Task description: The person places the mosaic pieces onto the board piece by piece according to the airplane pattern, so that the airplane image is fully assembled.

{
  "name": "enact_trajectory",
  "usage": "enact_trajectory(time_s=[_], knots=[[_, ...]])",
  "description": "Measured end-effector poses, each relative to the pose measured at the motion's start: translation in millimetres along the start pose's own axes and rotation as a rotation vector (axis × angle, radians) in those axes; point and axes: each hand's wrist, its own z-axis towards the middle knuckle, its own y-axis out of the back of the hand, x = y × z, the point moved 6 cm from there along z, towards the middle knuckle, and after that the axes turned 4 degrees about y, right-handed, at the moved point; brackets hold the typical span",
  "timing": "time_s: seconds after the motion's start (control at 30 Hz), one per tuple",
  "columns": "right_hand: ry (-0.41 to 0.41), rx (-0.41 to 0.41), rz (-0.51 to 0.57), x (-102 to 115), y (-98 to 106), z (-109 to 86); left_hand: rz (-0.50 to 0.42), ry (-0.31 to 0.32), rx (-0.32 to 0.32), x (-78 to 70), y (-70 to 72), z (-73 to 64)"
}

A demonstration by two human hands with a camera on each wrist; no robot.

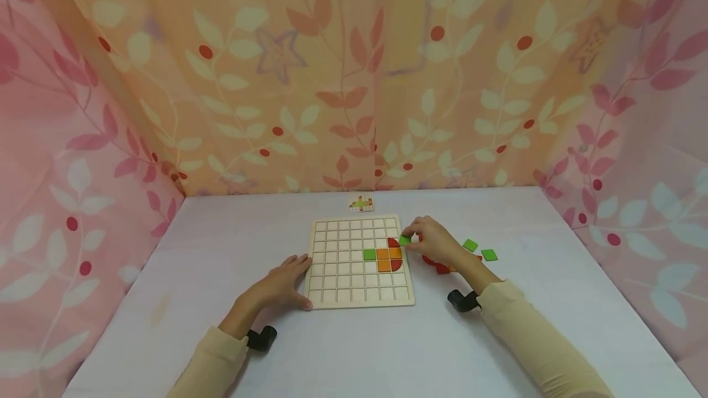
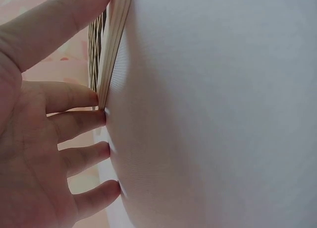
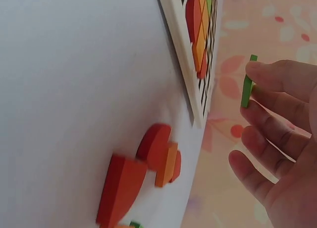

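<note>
A wooden grid board point(image 1: 337, 275) lies on the white table. On its right side sit a green square tile point(image 1: 369, 255), several orange square tiles point(image 1: 383, 266) and two red rounded tiles point(image 1: 396, 265). My right hand point(image 1: 434, 241) pinches another green square tile point(image 3: 247, 84) between thumb and fingertips, raised above the board's right edge. My left hand point(image 1: 282, 281) touches the board's left edge, its thumb near the front corner and its fingers spread, as the left wrist view point(image 2: 44, 134) shows.
Loose red pieces point(image 3: 119, 188), an orange piece point(image 3: 167, 163) and green tiles point(image 1: 489, 255) lie right of the board, partly hidden by my right forearm. A small pattern card point(image 1: 361, 202) lies behind the board. Patterned curtains point(image 1: 354, 78) enclose the table's back and sides.
</note>
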Motion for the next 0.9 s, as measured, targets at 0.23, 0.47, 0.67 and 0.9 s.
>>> enact_trajectory(time_s=[0.23,0.47,0.67,0.9], knots=[[0.055,0.014,0.022,16,-17,5.8,0.012,-0.012,-0.009,0.7,-1.3,-3.3],[0.164,0.055,-0.070,33,-34,12.5,0.003,-0.014,-0.009,-0.5,-1.4,-5.0],[0.190,0.097,-0.082,44,-47,16.3,-0.005,-0.009,-0.012,-1.5,-1.5,-4.7],[0.251,0.114,-0.122,57,-57,18.5,0.005,-0.014,-0.022,-0.9,-0.8,-3.1]])
